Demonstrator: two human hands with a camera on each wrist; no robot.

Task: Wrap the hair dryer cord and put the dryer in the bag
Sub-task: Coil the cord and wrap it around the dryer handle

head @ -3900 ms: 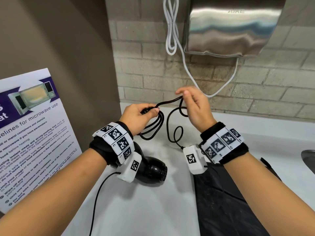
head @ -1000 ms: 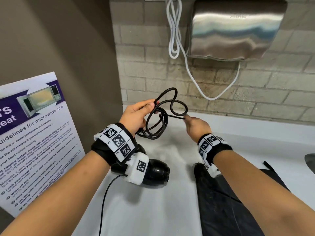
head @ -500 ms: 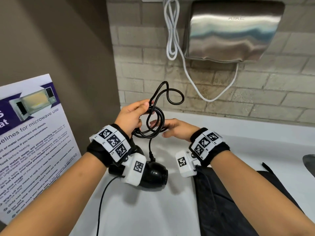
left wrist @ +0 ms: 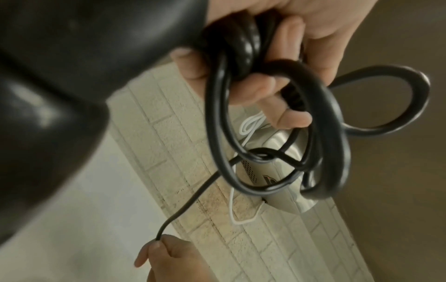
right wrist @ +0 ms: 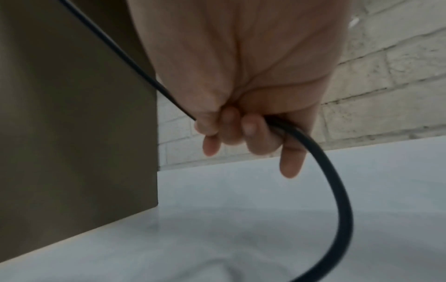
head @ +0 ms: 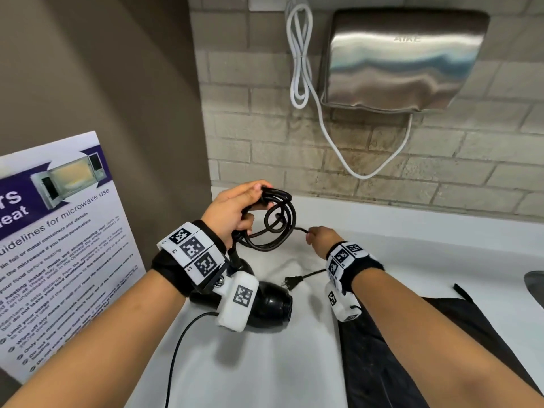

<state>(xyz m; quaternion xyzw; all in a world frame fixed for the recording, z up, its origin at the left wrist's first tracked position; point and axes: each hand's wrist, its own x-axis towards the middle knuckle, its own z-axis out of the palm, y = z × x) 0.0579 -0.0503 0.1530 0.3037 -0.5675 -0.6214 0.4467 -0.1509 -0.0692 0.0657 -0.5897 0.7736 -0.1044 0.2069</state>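
Hands now apart: left hand (head: 232, 210) gripping coiled cord (head: 275, 228), right hand (head: 319, 240) newly pinching its plug-side stretch.

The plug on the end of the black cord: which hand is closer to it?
Right. The right hand grips the cord just short of the plug, which dangles below its wrist. The left hand holds the coiled loops up and to the left, farther off.

Hair dryer (head: 270, 304) partly behind wrist.
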